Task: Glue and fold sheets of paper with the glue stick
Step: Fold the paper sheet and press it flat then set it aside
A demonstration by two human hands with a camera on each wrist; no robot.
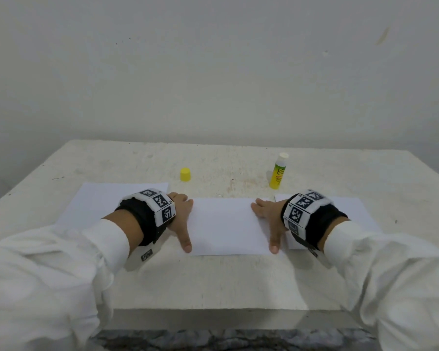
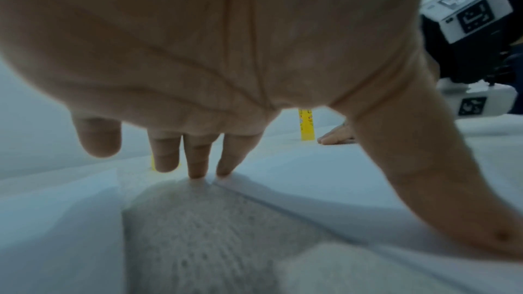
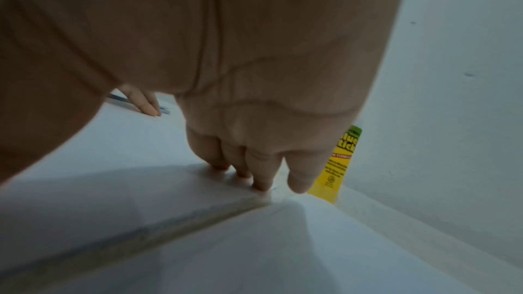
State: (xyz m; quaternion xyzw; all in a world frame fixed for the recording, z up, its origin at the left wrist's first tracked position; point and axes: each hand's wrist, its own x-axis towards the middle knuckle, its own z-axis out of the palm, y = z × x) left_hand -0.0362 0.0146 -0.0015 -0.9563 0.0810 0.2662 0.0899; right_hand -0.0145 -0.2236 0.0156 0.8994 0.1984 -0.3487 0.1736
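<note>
- Both grips are lying flat and spread: left hand (image 1: 180, 214) and right hand (image 1: 269, 216) are pressing the folded sheet's (image 1: 223, 225) ends on the desk (image 1: 213, 282).
- Uneven pressing is risking a skewed, wrinkled bond.
- Uncapped glue stick (image 1: 278, 171) is standing near the right hand; its cap (image 1: 185, 174) is sitting apart, so the glue is probably drying.

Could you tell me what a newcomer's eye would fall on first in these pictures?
First, the left hand and right hand pressing flat on the two ends of the middle paper. Behind it stand an uncapped yellow glue stick at far right and its yellow cap nearer the middle.
</note>
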